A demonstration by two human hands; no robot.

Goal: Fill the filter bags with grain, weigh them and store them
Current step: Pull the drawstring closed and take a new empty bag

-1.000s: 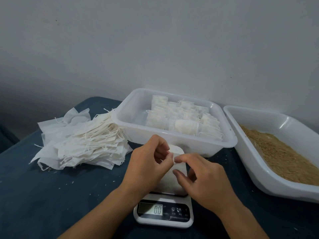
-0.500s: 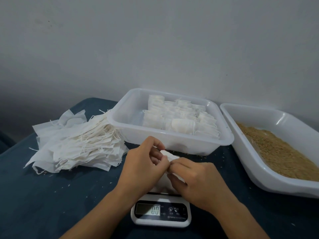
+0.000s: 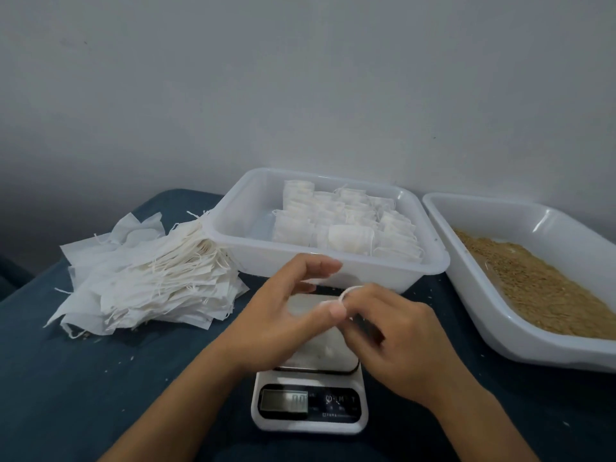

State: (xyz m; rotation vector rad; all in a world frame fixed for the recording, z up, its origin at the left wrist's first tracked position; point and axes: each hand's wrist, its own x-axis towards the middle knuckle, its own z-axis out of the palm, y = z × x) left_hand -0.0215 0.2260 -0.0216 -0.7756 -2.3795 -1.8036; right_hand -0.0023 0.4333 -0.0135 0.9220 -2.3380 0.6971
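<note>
- The left hand [image 3: 283, 315] and right hand [image 3: 393, 341] meet above the small white digital kitchen scale [image 3: 310, 408], hiding most of its steel platform.
- Both pinch a thin white paper filter bag [image 3: 346, 293], blurred, only its curled edge showing; whether it holds grain is unclear.
- The scale's display is too smeared to read.
- Behind the scale, a translucent plastic tub [image 3: 430, 265] holds plump filled bags [image 3: 350, 238].
- Right of the scale, a glossy white tray [image 3: 500, 335], cut off, holds coarse brown grain [image 3: 540, 285].
- Left of the scale lies a stack of flat, stringy empty bags [image 3: 146, 281].
</note>
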